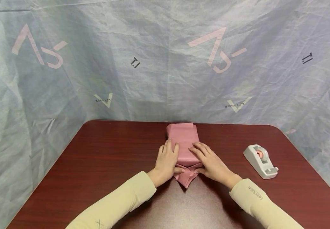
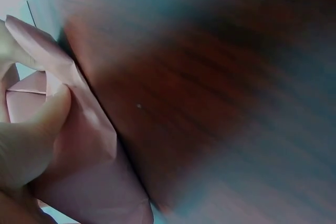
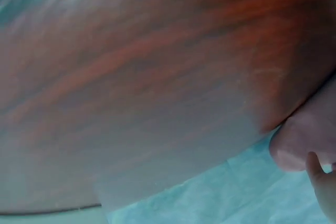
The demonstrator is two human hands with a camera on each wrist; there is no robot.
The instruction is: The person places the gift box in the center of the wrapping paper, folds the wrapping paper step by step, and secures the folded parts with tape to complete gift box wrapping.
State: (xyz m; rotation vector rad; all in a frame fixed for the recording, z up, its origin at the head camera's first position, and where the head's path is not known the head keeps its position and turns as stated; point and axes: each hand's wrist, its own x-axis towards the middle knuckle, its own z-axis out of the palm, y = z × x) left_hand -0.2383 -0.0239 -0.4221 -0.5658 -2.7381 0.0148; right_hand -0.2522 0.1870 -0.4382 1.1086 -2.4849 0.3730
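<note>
A box-shaped package in pink wrapping paper (image 1: 184, 140) lies lengthwise on the dark red table. Its near end has a pointed paper flap (image 1: 186, 180) with creased, folded-in sides. My left hand (image 1: 166, 160) rests its fingers along the package's left top edge, thumb pressing the flap from the left. On the other side, my right hand (image 1: 213, 163) has its fingertips on the top and its thumb at the flap's right edge. The left wrist view shows the left thumb (image 2: 55, 111) flat against the creased paper. Only a package corner (image 3: 302, 142) and a fingertip appear in the right wrist view.
A white tape dispenser (image 1: 260, 161) with a roll in it stands on the table (image 1: 110, 152) to the right of my right hand. Behind the table's far edge hangs a grey-blue printed sheet (image 1: 153, 89), which also runs along both sides.
</note>
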